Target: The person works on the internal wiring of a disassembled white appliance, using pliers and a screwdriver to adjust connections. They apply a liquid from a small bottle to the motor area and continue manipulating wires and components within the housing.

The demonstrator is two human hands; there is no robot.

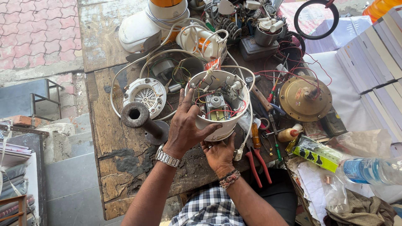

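A white round appliance housing is turned open side up above a worn wooden workbench, showing a small motor and red and yellow wires inside. My left hand, with a metal watch on its wrist, grips the housing's left rim, fingers reaching over the edge. My right hand, wearing a ring and a beaded wristband, cups the housing from below. A white power cord hangs from the housing to a plug near my right hand.
A black iron pipe stand and a white vented motor cover lie left of the housing. Red-handled pliers, screwdrivers, a brass disc, a small glue bottle, a plastic water bottle and stacked books crowd the right.
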